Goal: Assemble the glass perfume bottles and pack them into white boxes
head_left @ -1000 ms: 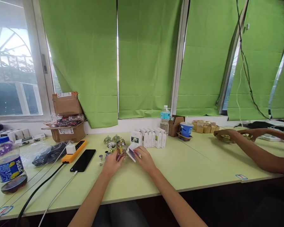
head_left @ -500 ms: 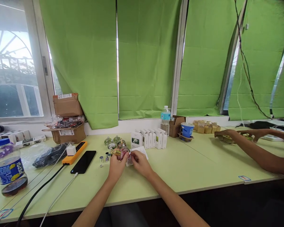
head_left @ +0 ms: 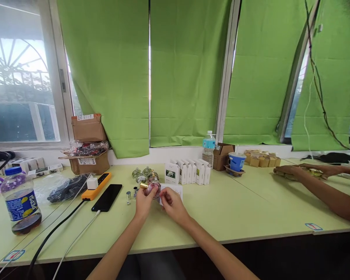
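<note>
My left hand (head_left: 145,203) is closed round a small round glass perfume bottle (head_left: 154,191) with a pinkish tint. Its gold neck (head_left: 144,186) points to the left. Close to the bottle's right side, my right hand (head_left: 173,203) has its fingertips pinched together; what they hold, if anything, is too small to make out. A white printed sheet (head_left: 175,188) lies behind my right hand. Just beyond are several green-tinted round glass bottles (head_left: 141,178). Small silver caps (head_left: 128,197) stand left of my left hand.
Several white boxes (head_left: 172,173) stand in a row at the back. On the left are a phone (head_left: 107,197), an orange power strip (head_left: 100,186) and a Pepsi bottle (head_left: 21,208). A blue tub (head_left: 236,161) stands right. A co-worker's hands (head_left: 291,171) are at far right.
My right hand has drawn slightly away from the bottle, and its fingers are curled lower. The bottle is tilted a little differently in my left hand. The whole view has shifted slightly.
</note>
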`<state>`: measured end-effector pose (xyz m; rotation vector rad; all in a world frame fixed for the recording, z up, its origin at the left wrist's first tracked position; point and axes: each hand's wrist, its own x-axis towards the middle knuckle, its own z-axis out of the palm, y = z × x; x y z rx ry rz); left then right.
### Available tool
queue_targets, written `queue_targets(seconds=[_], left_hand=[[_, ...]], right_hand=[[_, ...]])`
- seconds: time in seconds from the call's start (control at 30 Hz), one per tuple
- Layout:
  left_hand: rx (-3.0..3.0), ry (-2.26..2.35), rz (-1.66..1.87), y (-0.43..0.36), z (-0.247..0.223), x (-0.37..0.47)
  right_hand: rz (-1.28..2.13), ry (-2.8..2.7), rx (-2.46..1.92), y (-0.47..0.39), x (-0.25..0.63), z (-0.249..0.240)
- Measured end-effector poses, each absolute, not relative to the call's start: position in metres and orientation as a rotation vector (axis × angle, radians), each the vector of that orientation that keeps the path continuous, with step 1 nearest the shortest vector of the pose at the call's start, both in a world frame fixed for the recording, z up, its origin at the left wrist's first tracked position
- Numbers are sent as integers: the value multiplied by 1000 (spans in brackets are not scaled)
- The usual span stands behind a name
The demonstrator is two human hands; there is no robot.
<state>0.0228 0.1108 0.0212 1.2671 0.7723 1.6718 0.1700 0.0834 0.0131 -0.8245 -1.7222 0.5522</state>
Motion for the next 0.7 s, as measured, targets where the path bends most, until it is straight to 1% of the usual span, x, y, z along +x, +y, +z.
queue_targets(seconds=[0.1,0.2,0.47,0.7], left_hand=[[1254,775,1651,113,20,21],[1259,772,1627,115,17,22],[1362,807,1591,112,17,24],[1294,847,1600,113,18,20]], right_hand=[[415,-1808,-835,79,168,14],[377,-1815,-845,78,170,16],[459,-1755,-836,83,174,15],[572,-1739,-800,81,170,17]])
